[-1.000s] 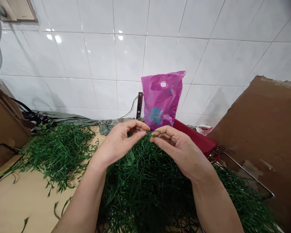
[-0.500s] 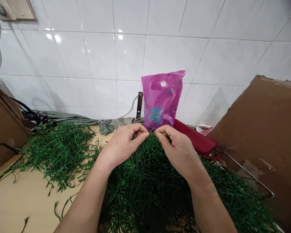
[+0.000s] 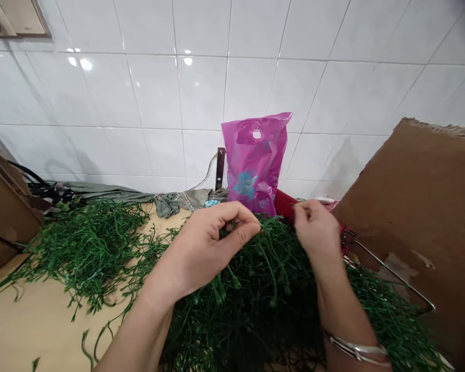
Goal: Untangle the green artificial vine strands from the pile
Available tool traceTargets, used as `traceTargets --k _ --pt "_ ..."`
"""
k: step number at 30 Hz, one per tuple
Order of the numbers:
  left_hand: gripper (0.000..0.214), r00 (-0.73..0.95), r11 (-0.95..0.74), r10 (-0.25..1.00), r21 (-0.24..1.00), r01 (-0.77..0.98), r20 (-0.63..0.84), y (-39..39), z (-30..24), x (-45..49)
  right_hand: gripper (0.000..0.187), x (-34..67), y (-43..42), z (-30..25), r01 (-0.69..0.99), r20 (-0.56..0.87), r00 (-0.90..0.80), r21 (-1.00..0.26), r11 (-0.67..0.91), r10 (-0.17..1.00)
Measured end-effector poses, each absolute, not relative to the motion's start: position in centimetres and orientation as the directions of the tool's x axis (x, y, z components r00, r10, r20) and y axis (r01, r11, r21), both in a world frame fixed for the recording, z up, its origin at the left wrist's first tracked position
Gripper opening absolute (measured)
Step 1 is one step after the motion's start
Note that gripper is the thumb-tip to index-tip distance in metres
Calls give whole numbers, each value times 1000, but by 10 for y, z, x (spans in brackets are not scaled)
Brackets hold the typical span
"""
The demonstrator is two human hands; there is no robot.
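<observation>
Along the white tile wall, a pink plastic bag is standing upright behind a heap of green sprigs. A red object is lying just to the bag's right, and a grey cloth is lying to its left. A cardboard sheet is leaning in from the right over a wire rack, and a second heap is spreading across the wooden table. The arms are hiding part of the main heap, and the frame is cutting off its lower edge.

The left hand is resting over the top of the heap, its fingers curled in and its thumb pressing toward them. Its back is hiding the fingertips, so a pinch cannot be confirmed. The right hand is reaching the heap's far edge, its fingertips bunched together, but any strand between them is too small to make out. A metal bangle is circling the right wrist.
</observation>
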State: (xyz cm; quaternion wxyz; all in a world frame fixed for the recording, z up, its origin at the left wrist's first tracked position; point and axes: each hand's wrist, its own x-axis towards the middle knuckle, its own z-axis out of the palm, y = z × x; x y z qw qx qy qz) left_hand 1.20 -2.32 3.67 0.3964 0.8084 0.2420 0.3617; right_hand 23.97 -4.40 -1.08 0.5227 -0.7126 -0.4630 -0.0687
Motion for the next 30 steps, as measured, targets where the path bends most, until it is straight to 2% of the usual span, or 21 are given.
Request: traceTargets --k 3,5,7,9,11,13,15,17,19,21,24,30 --pt "21 551 -455 751 890 32 364 -15 34 12 17 248 -58 3 721 570 550 -693 -1 611" --pt "23 553 -361 767 931 -47 326 -4 26 14 18 237 -65 11 667 507 454 -739 99 733" --pt "25 568 -295 769 951 -91 293 4 19 15 21 221 -69 17 540 421 315 -816 205 851" --pt "25 581 -272 766 957 -97 277 7 16 14 24 209 -69 19 417 374 210 -870 263 904" --pt "26 586 -272 763 958 -92 273 7 17 11 24 203 -69 20 358 373 171 -886 296 912" --pt "26 584 -280 764 956 -86 276 5 19 8 23 202 -69 19 370 380 167 -879 300 910" --pt "24 579 -301 763 950 -77 289 5 21 7 20 202 -68 19 476 409 229 -839 265 883" --pt "22 578 -328 758 943 -63 302 5 22 7 19 200 -69 20 629 504 331 -748 212 798" --pt "20 586 -344 751 938 -46 305 5 23 8 20 196 -70 23 711 589 360 -675 196 724" --pt "19 598 -351 743 936 -34 301 5 23 9 24 188 -72 25 679 564 291 -691 248 773" --pt "19 608 -379 735 925 1 301 4 24 11 26 177 -72 25 541 424 133 -788 293 896" --pt "22 614 -443 746 880 170 257 3 25 9 19 175 -67 18 403 352 75 -867 294 933"
